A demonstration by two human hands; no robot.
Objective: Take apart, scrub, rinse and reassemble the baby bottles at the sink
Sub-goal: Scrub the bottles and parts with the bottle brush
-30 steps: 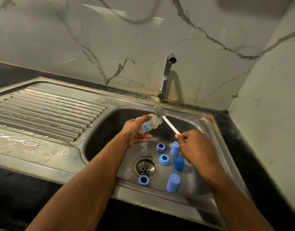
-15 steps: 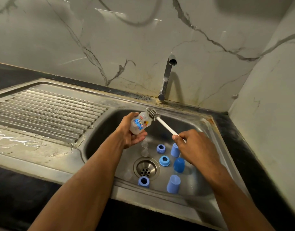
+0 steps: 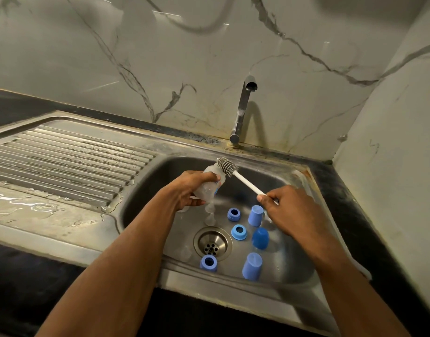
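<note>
Where counter meets marble wall (image 3: 209,57), wet steel sink (image 3: 141,188).

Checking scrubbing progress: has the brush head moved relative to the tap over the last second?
Yes. The brush head has shifted leftward, away from the tap base, toward the drainboard.

Basin floor is getting pretty crowded at centre and lower right of the frame: three blue plastic screw rings (image 3: 234,214) (image 3: 239,232) (image 3: 208,263) and three blue plastic caps (image 3: 255,215) (image 3: 260,238) (image 3: 252,266) are sitting apart from each other around the round steel drain (image 3: 212,243), leaving only thin gaps. Clear silicone teats (image 3: 210,219) are standing just above the drain. Both forearms are crossing the front rim. The ribbed steel draining board (image 3: 63,164) at left is lying open, just wet. The chrome tap (image 3: 243,108) is standing up behind the basin.
</note>
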